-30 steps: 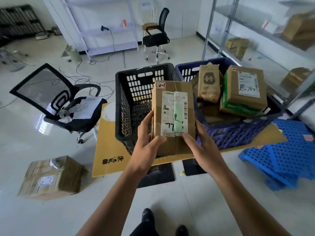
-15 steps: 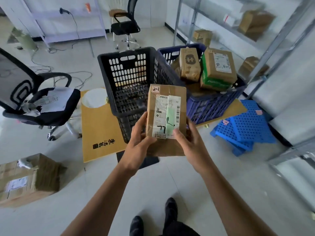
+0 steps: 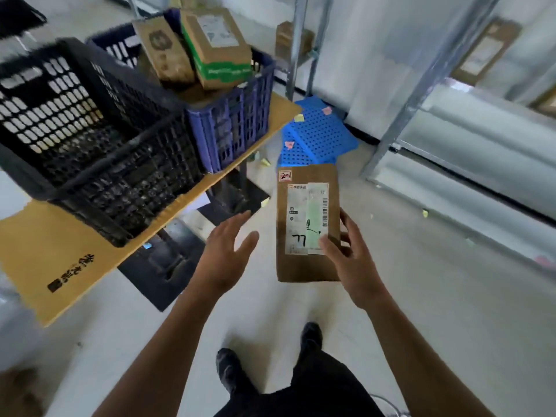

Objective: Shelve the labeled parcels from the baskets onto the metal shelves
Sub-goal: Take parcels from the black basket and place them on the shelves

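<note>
Because only my right hand [image 3: 352,254] grips the tall brown cardboard parcel with the white-and-green label [image 3: 307,227], thumb on its face and fingers behind its lower half, I think it could tip or slip on a quick swing. My left hand [image 3: 225,251] is spread and empty just beside it. The parcel is in the air over bare floor, near the grey metal shelf post [image 3: 421,94], the edge to miss on my right. Blue perforated plastic panels [image 3: 319,133] on the floor ahead could trip me, and the black plastic basket [image 3: 120,176] hems my left.
</note>
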`<state>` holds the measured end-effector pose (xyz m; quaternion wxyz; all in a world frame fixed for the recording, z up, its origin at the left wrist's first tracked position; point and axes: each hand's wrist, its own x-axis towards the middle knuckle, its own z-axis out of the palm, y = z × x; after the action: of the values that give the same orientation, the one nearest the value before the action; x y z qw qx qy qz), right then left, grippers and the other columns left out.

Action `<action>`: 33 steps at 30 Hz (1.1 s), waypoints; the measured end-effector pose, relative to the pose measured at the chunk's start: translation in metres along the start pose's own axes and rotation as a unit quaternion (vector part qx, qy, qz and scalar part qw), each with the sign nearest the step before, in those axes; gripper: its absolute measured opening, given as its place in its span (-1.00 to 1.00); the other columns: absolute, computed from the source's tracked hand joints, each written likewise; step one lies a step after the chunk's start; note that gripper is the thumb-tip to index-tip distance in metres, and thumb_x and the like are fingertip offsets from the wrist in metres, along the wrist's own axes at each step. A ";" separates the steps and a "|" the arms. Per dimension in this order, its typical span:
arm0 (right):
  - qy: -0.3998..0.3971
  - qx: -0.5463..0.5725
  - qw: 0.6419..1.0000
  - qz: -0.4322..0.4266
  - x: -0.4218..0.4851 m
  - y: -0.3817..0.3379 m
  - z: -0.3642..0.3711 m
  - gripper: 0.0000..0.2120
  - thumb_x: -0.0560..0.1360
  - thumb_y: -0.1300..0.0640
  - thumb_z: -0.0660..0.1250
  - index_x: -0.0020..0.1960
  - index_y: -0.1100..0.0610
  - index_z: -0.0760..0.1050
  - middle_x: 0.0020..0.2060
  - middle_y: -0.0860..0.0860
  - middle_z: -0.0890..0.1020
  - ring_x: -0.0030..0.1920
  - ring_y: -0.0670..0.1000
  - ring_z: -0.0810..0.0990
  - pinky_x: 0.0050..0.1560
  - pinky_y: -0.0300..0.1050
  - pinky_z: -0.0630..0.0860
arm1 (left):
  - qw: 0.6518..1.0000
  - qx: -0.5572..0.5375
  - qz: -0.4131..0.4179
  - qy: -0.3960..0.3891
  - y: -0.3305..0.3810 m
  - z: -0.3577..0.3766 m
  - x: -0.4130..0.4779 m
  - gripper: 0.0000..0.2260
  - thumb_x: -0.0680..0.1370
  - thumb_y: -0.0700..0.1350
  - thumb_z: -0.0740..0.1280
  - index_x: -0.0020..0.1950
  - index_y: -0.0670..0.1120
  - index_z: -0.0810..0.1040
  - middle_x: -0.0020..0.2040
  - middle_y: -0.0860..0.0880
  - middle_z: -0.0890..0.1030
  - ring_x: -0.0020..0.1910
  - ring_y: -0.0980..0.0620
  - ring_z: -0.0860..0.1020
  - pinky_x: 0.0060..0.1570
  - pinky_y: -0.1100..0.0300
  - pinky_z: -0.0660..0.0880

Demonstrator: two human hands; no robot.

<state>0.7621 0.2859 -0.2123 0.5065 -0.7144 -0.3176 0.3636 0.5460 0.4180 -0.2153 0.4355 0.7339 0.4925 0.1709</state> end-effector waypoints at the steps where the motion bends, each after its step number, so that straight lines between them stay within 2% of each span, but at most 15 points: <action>1: 0.020 0.018 1.000 0.007 -0.004 0.006 -0.017 -0.39 0.62 0.04 0.41 0.59 -0.19 0.26 0.23 -0.05 0.62 0.15 -0.12 0.68 0.04 -0.15 0.67 | 0.999 0.032 0.024 -0.007 0.012 0.010 0.002 -0.55 0.67 0.17 0.22 0.56 0.17 0.33 0.55 0.06 0.38 0.51 -0.01 0.34 0.50 -0.14 0.30; 3: 0.049 0.059 0.997 0.021 -0.012 0.016 -0.050 -0.39 0.62 0.04 0.41 0.59 -0.18 0.27 0.22 -0.01 0.62 0.13 -0.11 0.69 0.00 -0.14 0.68 | 0.995 0.076 0.064 -0.016 0.040 0.032 0.005 -0.52 0.67 0.14 0.23 0.58 0.12 0.31 0.58 0.05 0.33 0.56 0.01 0.24 0.54 -0.06 0.22; 8: 0.091 0.118 0.989 0.020 -0.025 0.035 -0.150 -0.35 0.54 -0.06 0.43 0.56 -0.20 0.28 0.23 0.00 0.62 0.14 -0.06 0.70 0.04 -0.02 0.70 | 0.977 0.164 0.130 -0.048 0.119 0.112 0.014 -0.46 0.64 0.24 0.21 0.61 0.18 0.23 0.64 0.06 0.22 0.64 -0.06 0.09 0.55 -0.26 0.16; 12: 0.117 0.136 0.984 0.004 -0.034 0.052 -0.242 -0.30 0.49 -0.11 0.42 0.57 -0.18 0.26 0.26 -0.01 0.60 0.19 0.04 0.69 0.11 0.11 0.70 | 0.960 0.220 0.167 -0.052 0.187 0.191 0.017 -0.44 0.63 0.29 0.15 0.62 0.19 0.21 0.66 0.09 0.14 0.66 -0.07 -0.07 0.60 -0.21 -0.08; 14: 0.137 0.133 0.982 -0.005 -0.039 0.064 -0.283 -0.29 0.49 -0.10 0.41 0.59 -0.15 0.24 0.27 -0.01 0.59 0.21 0.05 0.68 0.12 0.14 0.70 | 0.955 0.229 0.178 -0.056 0.215 0.227 0.018 -0.44 0.64 0.28 0.15 0.62 0.17 0.21 0.67 0.08 0.13 0.66 -0.08 -0.12 0.58 -0.20 -0.13; 20: 0.209 0.159 0.965 0.005 -0.049 0.097 -0.361 -0.30 0.53 -0.09 0.42 0.59 -0.19 0.22 0.31 0.00 0.57 0.26 0.10 0.65 0.10 0.18 0.70 | 0.945 0.226 0.204 -0.121 0.265 0.307 0.020 -0.46 0.65 0.24 0.17 0.62 0.15 0.23 0.66 0.06 0.14 0.66 -0.07 -0.12 0.58 -0.17 -0.11; 24: 0.231 0.176 0.957 0.019 -0.035 0.112 -0.388 -0.29 0.53 -0.09 0.44 0.59 -0.22 0.21 0.30 0.00 0.58 0.24 0.06 0.66 0.09 0.15 0.71 | 0.931 0.241 0.232 -0.144 0.284 0.343 0.045 -0.45 0.64 0.24 0.18 0.61 0.14 0.24 0.66 0.05 0.16 0.66 -0.09 -0.09 0.60 -0.20 -0.08; 33: 0.280 0.178 0.942 0.039 0.065 0.113 -0.448 -0.33 0.55 -0.06 0.43 0.58 -0.20 0.23 0.29 0.00 0.60 0.24 0.06 0.67 0.12 0.17 0.70 | 0.915 0.241 0.285 -0.155 0.334 0.411 0.155 -0.40 0.62 0.30 0.13 0.63 0.14 0.19 0.67 0.06 0.09 0.66 -0.06 -0.17 0.60 -0.18 -0.12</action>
<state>1.1829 0.0861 -0.2333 0.6794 -0.6975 -0.0650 0.2185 1.0884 0.3147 -0.2041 0.2489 0.9431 0.2152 0.0481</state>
